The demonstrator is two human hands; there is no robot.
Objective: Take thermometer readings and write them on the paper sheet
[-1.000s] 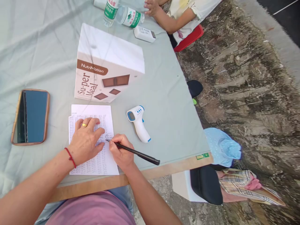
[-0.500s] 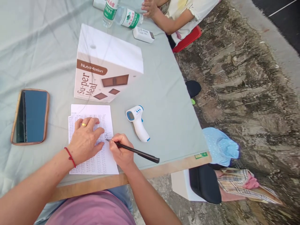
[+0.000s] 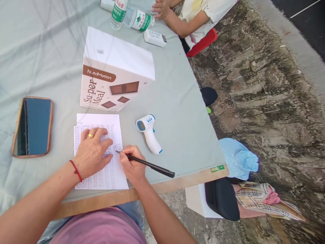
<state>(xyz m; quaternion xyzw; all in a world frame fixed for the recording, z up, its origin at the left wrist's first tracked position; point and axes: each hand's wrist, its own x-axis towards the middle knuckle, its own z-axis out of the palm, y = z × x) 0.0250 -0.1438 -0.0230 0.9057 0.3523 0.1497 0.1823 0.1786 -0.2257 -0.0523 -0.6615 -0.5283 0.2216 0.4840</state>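
Black and slim, the pen [image 3: 157, 168] is gripped in the right hand [image 3: 133, 169], its tip set at the written rows of the paper [image 3: 109, 179], so a writing step is judged to be in hand. By the left hand [image 3: 92, 154] — spread palm-down, nothing grasped — the paper is covered in part on the tabletop [image 3: 182, 125], between the box [image 3: 116, 56] and the near edge. For the next stroke, steady paper and a lightly guided tip seem to be called for. The 2 hands are placed close together, fingers bent, wrists low.
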